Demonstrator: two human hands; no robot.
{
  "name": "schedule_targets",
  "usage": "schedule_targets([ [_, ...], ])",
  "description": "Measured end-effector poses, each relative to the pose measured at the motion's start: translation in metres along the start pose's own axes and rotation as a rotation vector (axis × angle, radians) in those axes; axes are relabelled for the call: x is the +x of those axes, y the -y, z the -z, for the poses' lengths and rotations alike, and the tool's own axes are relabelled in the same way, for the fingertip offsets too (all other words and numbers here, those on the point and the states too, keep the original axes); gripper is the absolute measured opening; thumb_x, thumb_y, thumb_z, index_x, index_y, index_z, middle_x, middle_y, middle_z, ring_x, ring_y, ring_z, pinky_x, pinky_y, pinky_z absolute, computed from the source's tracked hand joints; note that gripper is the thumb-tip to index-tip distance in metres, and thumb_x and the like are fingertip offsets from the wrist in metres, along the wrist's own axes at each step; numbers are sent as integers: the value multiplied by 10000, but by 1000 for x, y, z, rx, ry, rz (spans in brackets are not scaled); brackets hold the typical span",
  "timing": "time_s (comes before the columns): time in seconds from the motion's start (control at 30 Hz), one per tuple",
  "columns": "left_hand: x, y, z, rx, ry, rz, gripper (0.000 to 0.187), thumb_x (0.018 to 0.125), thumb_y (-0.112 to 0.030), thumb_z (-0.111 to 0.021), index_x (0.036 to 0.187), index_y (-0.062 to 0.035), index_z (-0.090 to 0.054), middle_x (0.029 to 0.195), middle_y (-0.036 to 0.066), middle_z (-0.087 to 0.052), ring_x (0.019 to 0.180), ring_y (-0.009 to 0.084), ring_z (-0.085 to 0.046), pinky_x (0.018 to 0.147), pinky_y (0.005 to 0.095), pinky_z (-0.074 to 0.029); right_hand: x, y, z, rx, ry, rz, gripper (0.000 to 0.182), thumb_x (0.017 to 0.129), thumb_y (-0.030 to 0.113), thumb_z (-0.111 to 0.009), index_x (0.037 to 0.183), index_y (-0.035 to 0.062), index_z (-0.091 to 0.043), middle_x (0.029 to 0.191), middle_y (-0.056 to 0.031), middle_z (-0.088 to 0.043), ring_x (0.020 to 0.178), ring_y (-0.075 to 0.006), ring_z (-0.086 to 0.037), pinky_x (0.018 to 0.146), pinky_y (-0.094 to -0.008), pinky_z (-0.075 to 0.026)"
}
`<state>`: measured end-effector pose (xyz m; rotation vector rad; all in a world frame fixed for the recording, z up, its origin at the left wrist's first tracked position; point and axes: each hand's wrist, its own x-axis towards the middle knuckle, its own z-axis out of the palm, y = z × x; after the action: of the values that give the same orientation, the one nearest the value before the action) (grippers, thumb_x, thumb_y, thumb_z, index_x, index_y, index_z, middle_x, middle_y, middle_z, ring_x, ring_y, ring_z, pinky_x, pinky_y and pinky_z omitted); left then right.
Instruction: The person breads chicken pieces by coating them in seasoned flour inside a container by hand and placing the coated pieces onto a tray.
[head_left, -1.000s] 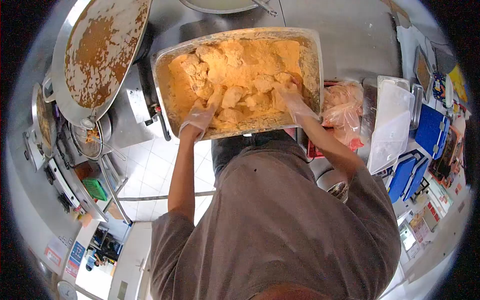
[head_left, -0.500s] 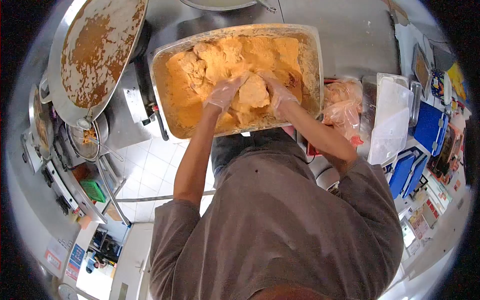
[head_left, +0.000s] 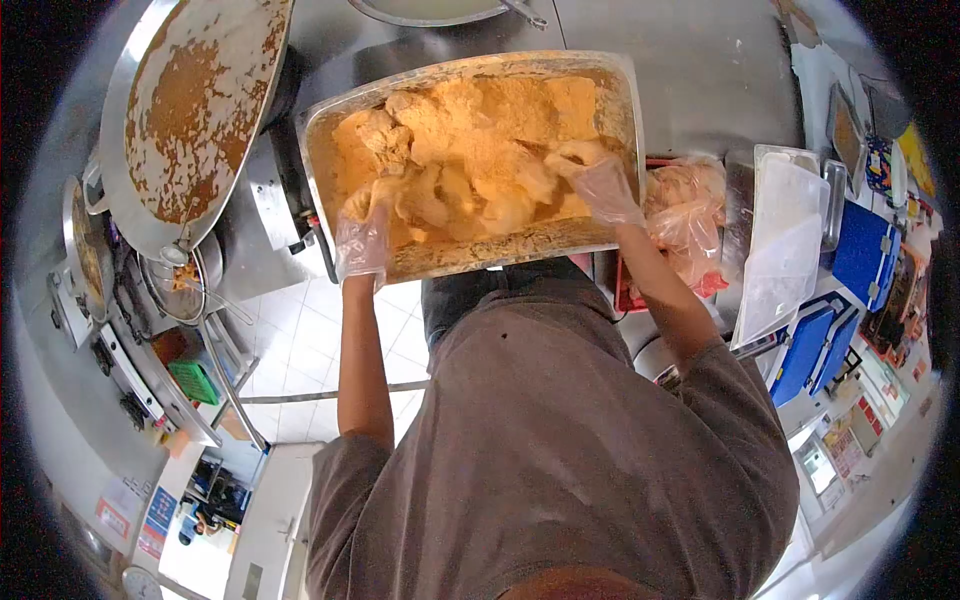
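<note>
A rectangular metal tub [head_left: 320, 215] holds orange powder and several powder-coated pieces [head_left: 485, 105] that look like chicken. Clear plastic gloves cover both my hands. My left hand [head_left: 364, 230] is at the tub's left front, its fingers curled beside a blurred coated piece [head_left: 425, 205]. Over the right part, my right hand [head_left: 598, 182] has bent fingers pointing inward, close to another blurred piece [head_left: 528, 175]. Powder and blur hide whether either hand grips a piece. A lumpy coated piece [head_left: 385, 140] lies at the back left.
At left stands a large pan [head_left: 112, 165] of oil with brown residue; a wire strainer [head_left: 170, 285] is below it. Right of the tub, a red tray [head_left: 628, 290] holds raw meat in a plastic bag [head_left: 690, 225]. White plastic lids [head_left: 780, 240] are farther right.
My hands have moved apart from around one coated piece at the tub's middle, the left toward the left front and the right toward the right side. Coated pieces between them have shifted and blur.
</note>
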<state>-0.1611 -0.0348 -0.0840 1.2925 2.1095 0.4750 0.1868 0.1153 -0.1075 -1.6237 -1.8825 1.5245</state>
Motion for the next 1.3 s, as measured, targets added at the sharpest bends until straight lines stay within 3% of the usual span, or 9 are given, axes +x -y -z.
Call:
schedule_targets([
  [0.07,2,-6,-4,-591,6,467,421,968,-115,-591,1387,-73,-586,1339,215,-629,1221,354,-610,1042,430,-488,-2,12,11,1,-101,-49,316,933,291,-710,1158,71,-730,1167,-156,-723,1017,-257,-698,895,-352,-536],
  [0.23,14,26,-36,299,59,69,559,970,-63,-519,1519,-85,-421,1283,290,-629,1195,406,-612,1025,490,-476,76,-25,0,-189,-257,42,554,974,507,-616,1358,107,-637,1386,-170,-630,1223,-332,-620,1054,-433,-465],
  [0.37,74,15,-55,579,200,-44,470,988,-142,-521,1451,-59,-516,1183,293,-663,1187,383,-618,1014,491,-484,110,15,-46,-199,-237,-254,698,992,528,-576,1518,84,-460,1446,-211,-570,1269,-334,-598,1063,-436,-476],
  [0.53,116,119,-122,425,182,-96,487,992,-270,-579,1417,-32,-552,1199,270,-676,1202,358,-620,1002,421,-503,117,44,-73,-94,106,-431,813,975,609,-521,1587,98,-364,1546,-209,-433,1381,-336,-467,1114,-514,-390],
  [0.83,68,73,-98,720,483,-103,832,988,-98,-570,1649,-113,-66,1571,158,-451,1425,285,-475,1139,352,-463,135,-26,-96,-82,352,-387,715,1029,614,-391,1582,159,-386,1633,-131,-349,1478,-311,-358,1201,-590,-251],
  [0.97,34,10,-38,521,485,-6,660,1012,-171,-552,1595,-112,-249,1377,143,-624,1277,271,-600,1086,395,-490,103,18,-61,-506,519,-348,661,1034,589,-430,1531,154,-460,1516,-111,-500,1410,-250,-457,1198,-513,-314],
  [1.1,6,59,-50,108,93,-12,346,1049,-187,-508,1381,-95,-537,1250,176,-689,1148,338,-657,1016,469,-501,60,89,-49,-84,337,-258,552,995,483,-598,1424,135,-571,1282,-79,-662,1231,-205,-595,1098,-388,-443],
  [1.27,8,21,-49,-618,-176,239,339,1045,-145,-481,1366,-108,-584,1305,207,-660,1219,338,-623,1082,463,-469,41,141,-86,211,308,194,409,933,338,-725,1271,114,-667,1138,-95,-719,1058,-204,-651,979,-323,-522],
  [1.3,11,8,-42,-301,-238,108,362,1048,-150,-473,1397,-116,-566,1329,218,-643,1249,343,-603,1100,461,-457,38,146,-87,220,344,160,384,932,321,-724,1245,103,-675,1132,-106,-719,1046,-211,-650,978,-331,-525],
])
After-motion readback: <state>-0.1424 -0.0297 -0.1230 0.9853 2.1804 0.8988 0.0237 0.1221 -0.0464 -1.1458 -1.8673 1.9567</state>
